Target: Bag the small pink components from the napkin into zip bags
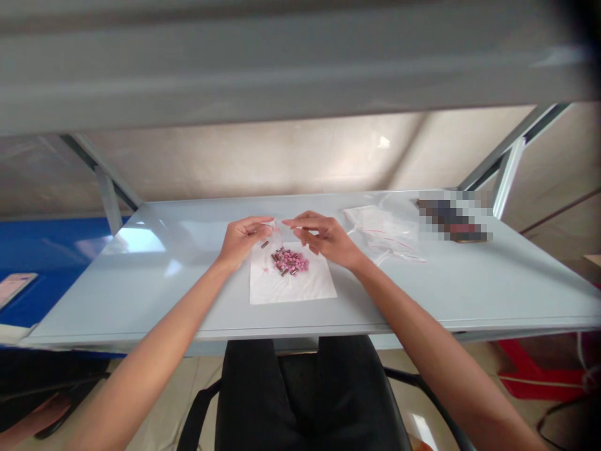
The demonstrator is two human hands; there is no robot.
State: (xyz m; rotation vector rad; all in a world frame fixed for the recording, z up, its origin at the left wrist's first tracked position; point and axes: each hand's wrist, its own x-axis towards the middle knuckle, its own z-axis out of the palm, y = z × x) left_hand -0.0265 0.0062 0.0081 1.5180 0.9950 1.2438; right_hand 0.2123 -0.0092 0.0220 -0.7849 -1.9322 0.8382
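My left hand point(244, 241) is closed in a pinch on a small clear plastic bag point(276, 233), just above the far edge of a white paper sheet point(267, 291). On the sheet lies a pile of small pink pieces point(297, 260), pill-like, mixed with several dark, shiny capsule-like pieces point(284, 272). One dark piece point(265, 244) shows right under my left fingers. To the right of the bag my right hand point(323, 235) hovers with fingers curled and thumb and fingertips close together. What they hold, if anything, is too small to make out.
Several flat clear bags point(385, 232) with red lines lie on the grey table point(188, 300) to the right. Behind them is a pixelated dark object point(453, 220). A grey shelf point(300, 69) hangs low overhead. A phone point(16, 288) rests on the blue surface at left.
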